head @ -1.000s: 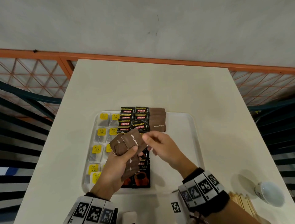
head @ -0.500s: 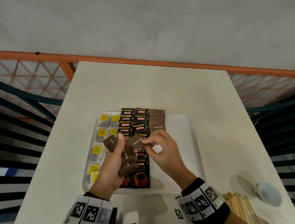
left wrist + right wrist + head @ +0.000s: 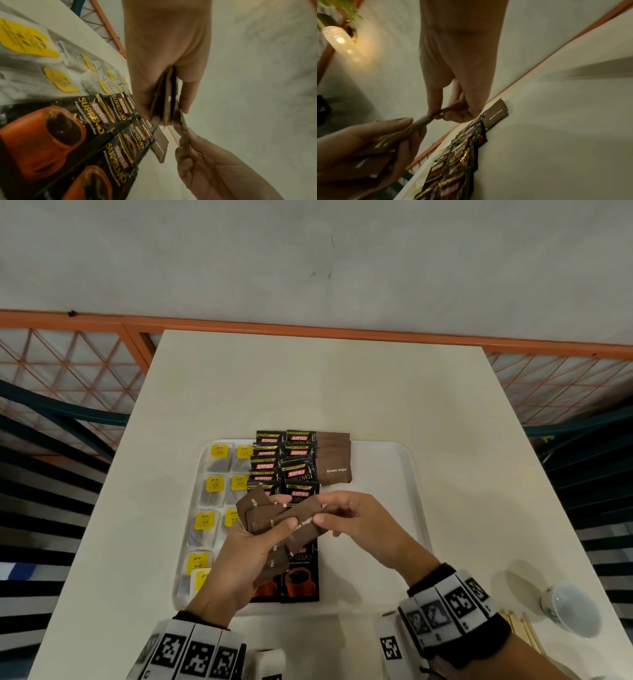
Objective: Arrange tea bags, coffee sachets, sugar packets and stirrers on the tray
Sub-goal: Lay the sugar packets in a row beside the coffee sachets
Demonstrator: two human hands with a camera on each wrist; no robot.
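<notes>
Brown sugar packets (image 3: 274, 523) are what I have in hand above the white tray (image 3: 387, 474): my left hand (image 3: 239, 563) grips a fanned bundle of them, thumb clamped across the top, held over the tray's near middle. From the left wrist view I see that bundle edge-on, several thin packets squeezed between thumb and fingers. My right hand (image 3: 363, 525) pinches the end of one packet (image 3: 306, 517) of that fan between thumb and forefinger; the packet spans the gap between both hands, so each hand has hold of it. The right wrist view shows the same pinch, with the packet running back toward the left hand's fingers (image 3: 399, 129).

On the tray itself, toward its far edge and just right of centre, a small overlapping stack of sugar packets (image 3: 334, 460) lies flat, the top one reading "Brown Sugar". Touching its left side are two columns of black Kopiko coffee sachets (image 3: 296, 470), overlapped like shingles and running from the tray's far edge to its near edge, partly hidden under my hands. Left of those, along the tray's left side, two columns of tea bags (image 3: 214, 487) with yellow tags lie in rows. The tray's right part is bare white surface.

Off the tray, near its right near corner on the table (image 3: 308, 385), I see wooden stirrers (image 3: 517, 625) lying together, and beyond them a white cup (image 3: 568, 607) tipped on its side.
</notes>
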